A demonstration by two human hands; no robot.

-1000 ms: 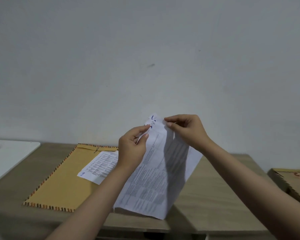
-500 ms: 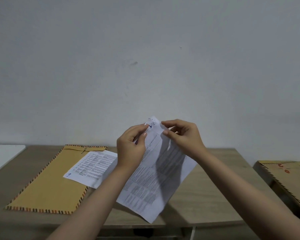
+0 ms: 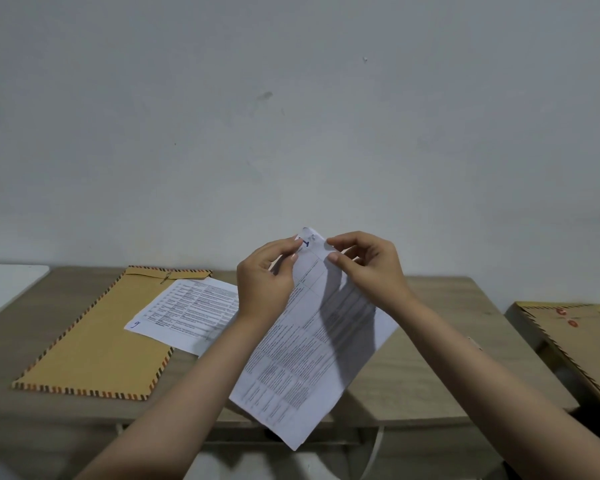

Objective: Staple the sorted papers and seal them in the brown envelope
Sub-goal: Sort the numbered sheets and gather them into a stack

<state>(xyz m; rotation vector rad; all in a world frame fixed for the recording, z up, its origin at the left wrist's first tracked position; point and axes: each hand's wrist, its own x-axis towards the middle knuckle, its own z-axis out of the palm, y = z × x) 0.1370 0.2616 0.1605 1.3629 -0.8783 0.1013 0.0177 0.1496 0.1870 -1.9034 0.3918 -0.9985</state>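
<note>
Both hands, the left hand (image 3: 265,282) and right hand (image 3: 368,268), still pinch the held papers' (image 3: 312,344) top corner, fingertips now closer together, probably squaring it for stapling, brown envelope (image 3: 94,337) waiting at nine o'clock.

Two hands (image 3: 264,285) (image 3: 368,268), two envelopes (image 3: 94,337) (image 3: 575,334) (brown), two printed sheets (image 3: 312,348) (image 3: 191,310).

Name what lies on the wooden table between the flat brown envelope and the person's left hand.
In the head view, a white printed sheet lies there, one corner resting on the brown envelope, its other end passing behind the left hand.
</note>
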